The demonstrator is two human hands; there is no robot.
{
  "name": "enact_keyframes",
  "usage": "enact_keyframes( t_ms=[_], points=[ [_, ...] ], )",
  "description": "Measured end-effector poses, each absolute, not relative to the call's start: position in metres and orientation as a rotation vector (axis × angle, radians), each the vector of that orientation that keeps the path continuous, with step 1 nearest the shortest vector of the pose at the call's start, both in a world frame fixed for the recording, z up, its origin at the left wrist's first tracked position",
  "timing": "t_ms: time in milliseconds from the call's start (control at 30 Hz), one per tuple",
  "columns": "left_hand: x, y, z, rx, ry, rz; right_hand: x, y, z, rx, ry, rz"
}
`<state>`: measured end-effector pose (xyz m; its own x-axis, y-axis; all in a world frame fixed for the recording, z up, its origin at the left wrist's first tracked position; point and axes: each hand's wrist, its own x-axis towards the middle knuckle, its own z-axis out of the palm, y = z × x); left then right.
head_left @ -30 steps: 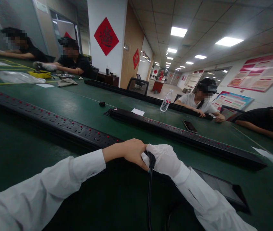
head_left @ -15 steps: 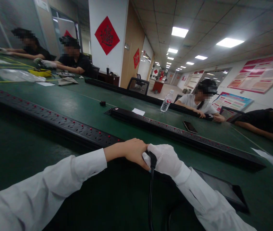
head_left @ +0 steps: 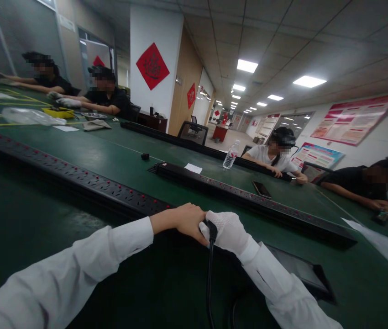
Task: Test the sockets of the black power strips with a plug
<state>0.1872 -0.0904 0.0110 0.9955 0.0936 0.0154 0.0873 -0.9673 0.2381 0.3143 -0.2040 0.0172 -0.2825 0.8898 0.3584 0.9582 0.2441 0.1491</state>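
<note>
Both hands met over the near PDU strip [head_left: 87, 182], approx. mid-view, on the green counter [head_left: 112, 157]. The strip, a long blk. one w/ red dots along its sockets, ran from far L toward the hands; its part under them was hidden. The bare L hand [head_left: 190, 222] lay palm-down, fingers curled down & touching the R hand [head_left: 227, 231]; couldn't tell if they gripped anything. The R hand, in a white dotted glove, had its fingers closed on a blk. plug [head_left: 212, 230], w/ its cable [head_left: 209, 278] hanging toward the wearer. Beyond the hands, a 2nd strip [head_left: 249, 195] lay on the counter, w/ a white paper slip [head_left: 193, 168] just beside it & a small blk. part [head_left: 144, 156] nr. its L end. A phone [head_left: 261, 188] lay past that strip; a water bottle [head_left: 231, 155] stood upright nr. a 3rd blk. strip [head_left: 166, 138]. Far L: clear plastic [head_left: 31, 116] nr. a yellow tray [head_left: 59, 112]. Other ppl. sat round the counter, two at L, two at R.
</note>
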Motion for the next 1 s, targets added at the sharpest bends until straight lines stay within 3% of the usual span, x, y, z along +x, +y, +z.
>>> enact_keyframes(
  t_ms=[233,600,1000],
  points=[
    [0.186,-0.097,0.014,2.9,0.233,0.0,0.311,-0.208,0.017,-1.812,-2.229,-0.535],
    [0.122,-0.088,-0.008,3.158,0.5,0.416,0.312,-0.213,0.014,-1.875,-2.173,-0.517],
    [0.11,-0.085,-0.019,3.207,0.68,0.61,0.313,-0.21,0.015,-1.84,-2.208,-0.432]
  ],
)
